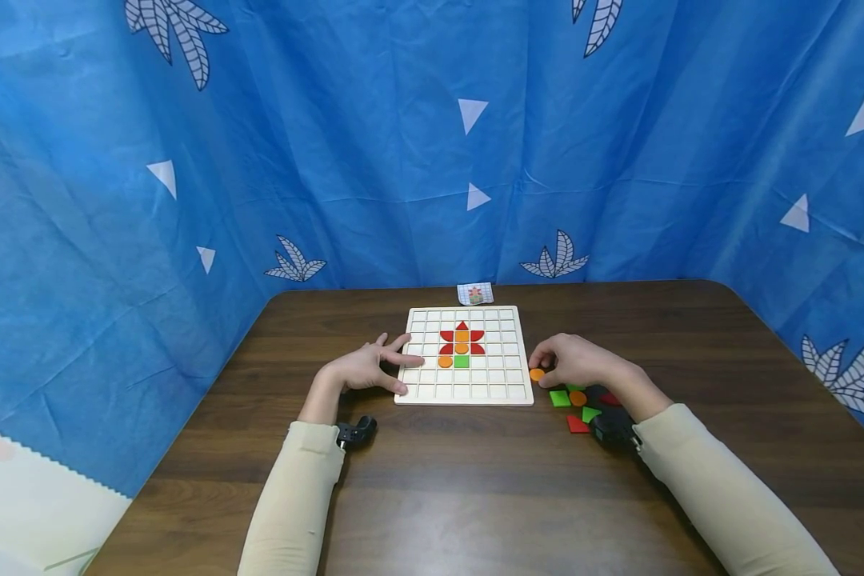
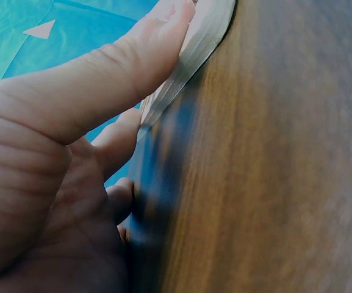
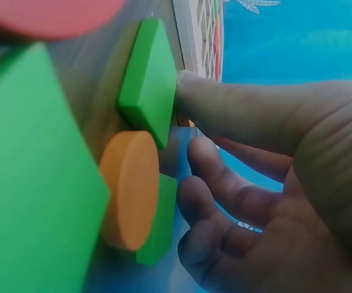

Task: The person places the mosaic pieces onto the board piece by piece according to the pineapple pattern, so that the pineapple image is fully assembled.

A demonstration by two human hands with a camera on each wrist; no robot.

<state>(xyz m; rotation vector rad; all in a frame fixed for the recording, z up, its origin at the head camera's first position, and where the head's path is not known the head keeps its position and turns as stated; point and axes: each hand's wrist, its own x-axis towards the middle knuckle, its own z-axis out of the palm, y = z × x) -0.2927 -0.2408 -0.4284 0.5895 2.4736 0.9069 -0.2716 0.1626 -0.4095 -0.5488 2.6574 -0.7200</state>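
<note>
A white gridded board (image 1: 490,392) lies on the table, bearing a figure of red, orange and green pieces, with a red triangle (image 1: 462,326) on top. At the figure's lower left are an orange disc (image 1: 445,362) and a green square (image 1: 462,362). My left hand (image 1: 363,368) spreads its fingers over the board's left edge, the thumb (image 2: 127,73) lying along that edge in the left wrist view. Just off the board's right side, my right hand (image 1: 576,360) pinches another orange disc (image 1: 537,374) between thumb and forefinger; the thumb mostly hides this disc in the right wrist view.
Loose pieces lie beneath my right wrist: green squares (image 1: 559,398), an orange disc (image 3: 130,189), a red square (image 1: 578,425) and a red piece (image 1: 609,398). Behind the board stands a small picture card (image 1: 475,294). A blue curtain (image 1: 403,160) hangs past the table's far edge.
</note>
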